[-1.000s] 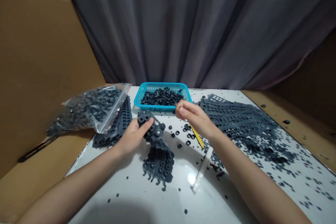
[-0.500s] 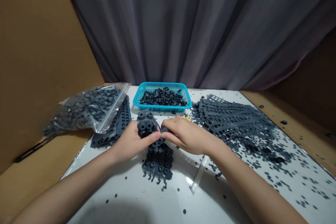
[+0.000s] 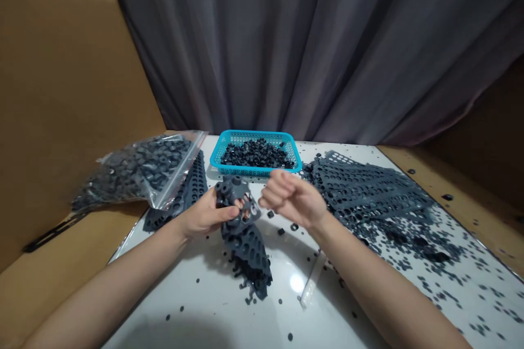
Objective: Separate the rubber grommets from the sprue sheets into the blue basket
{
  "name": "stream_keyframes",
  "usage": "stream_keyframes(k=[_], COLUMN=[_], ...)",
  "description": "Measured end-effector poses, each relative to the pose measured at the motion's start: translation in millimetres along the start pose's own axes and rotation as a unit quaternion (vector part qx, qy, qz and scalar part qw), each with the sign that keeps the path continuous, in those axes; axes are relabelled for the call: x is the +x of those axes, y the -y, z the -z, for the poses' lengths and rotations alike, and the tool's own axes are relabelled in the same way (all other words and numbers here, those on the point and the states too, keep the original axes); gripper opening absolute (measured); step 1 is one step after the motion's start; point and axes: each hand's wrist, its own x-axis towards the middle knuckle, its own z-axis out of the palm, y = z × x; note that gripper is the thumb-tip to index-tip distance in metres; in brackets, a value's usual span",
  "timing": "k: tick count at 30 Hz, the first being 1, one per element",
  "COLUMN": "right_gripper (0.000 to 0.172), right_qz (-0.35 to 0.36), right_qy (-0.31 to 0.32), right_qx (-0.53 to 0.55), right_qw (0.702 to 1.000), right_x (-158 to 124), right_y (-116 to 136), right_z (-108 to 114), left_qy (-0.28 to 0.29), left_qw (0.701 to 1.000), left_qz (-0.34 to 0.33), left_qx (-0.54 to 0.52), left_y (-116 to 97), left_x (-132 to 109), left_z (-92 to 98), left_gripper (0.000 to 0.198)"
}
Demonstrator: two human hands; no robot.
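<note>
A dark grey rubber sheet (image 3: 248, 245) with moulded round parts and rows of holes hangs bent from my left hand (image 3: 207, 214). My left thumb presses on its front, and fingertips show through the holes. To the right of the sheet and apart from it, my right hand (image 3: 292, 199) is raised above the table with its fingers curled closed. Motion blurs that hand, and whatever is inside it is hidden. Several small black pieces (image 3: 281, 232) lie on the white table just below it.
A blue basket (image 3: 256, 170) of small black parts stands behind my hands. On the left, a clear zip bag (image 3: 139, 169) of grey parts rests over perforated sheets (image 3: 196, 182). A pile of punched sheets (image 3: 368, 182) and scattered bits are at right. A clear plastic tube (image 3: 313, 281) lies in front.
My right hand has come away from the sheet to the right and curled up. The sheet has turned, showing bare holes, and small black pieces now show on the table beneath the right hand.
</note>
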Motion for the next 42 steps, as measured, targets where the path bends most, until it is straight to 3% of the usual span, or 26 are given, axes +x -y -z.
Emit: stream_keyframes(k=[2, 4, 8, 10, 14, 19, 22, 26, 29, 42], right_gripper=[0.038, 0.033, 0.023, 0.019, 0.021, 0.030, 0.035, 0.035, 0.037, 0.041], right_qz=[0.053, 0.086, 0.001, -0.020, -0.023, 0.010, 0.041, 0.070, 0.075, -0.002], right_qy=[-0.094, -0.162, -0.174, -0.166, -0.135, -0.072, -0.048, -0.005, 0.015, 0.045], right_qx=[-0.069, -0.212, -0.543, -0.579, -0.560, -0.344, -0.222, -0.151, -0.131, -0.003], right_qw=[0.992, 0.960, 0.821, 0.798, 0.817, 0.936, 0.973, 0.986, 0.988, 0.999], right_x=[5.9, 15.2, 38.6, 48.2, 55.5, 46.3, 37.6, 29.1, 26.1, 16.9], right_y=[6.2, 9.8, -1.6, -11.0, -16.3, -0.5, 7.3, 12.5, 14.2, 12.6], right_z=[22.7, 53.0, 108.3, 122.3, 122.4, 93.1, 70.1, 47.6, 41.3, 27.3], left_qy=[-0.024, -0.071, -0.138, -0.133, -0.121, -0.151, -0.153, -0.141, -0.135, -0.127], left_qw=[0.999, 0.994, 0.987, 0.990, 0.991, 0.988, 0.986, 0.982, 0.983, 0.983], left_qz=[0.020, 0.036, 0.036, 0.029, 0.022, 0.006, 0.002, 0.013, 0.029, 0.057], left_qx=[0.029, 0.070, 0.068, 0.046, 0.049, 0.038, 0.073, 0.123, 0.123, 0.123], left_y=[-1.1, -3.0, -5.3, -5.6, -7.2, -16.4, -24.9, -29.3, -25.7, -16.9], left_x=[0.7, 2.2, 5.3, 5.2, 1.3, -4.4, -5.8, -4.4, -2.1, 1.9], left_z=[-1.1, -2.0, -3.0, -2.4, 0.7, 6.1, 7.7, 6.3, 5.2, 8.0], left_gripper=[0.040, 0.036, 0.033, 0.034, 0.039, 0.045, 0.051, 0.056, 0.046, 0.038])
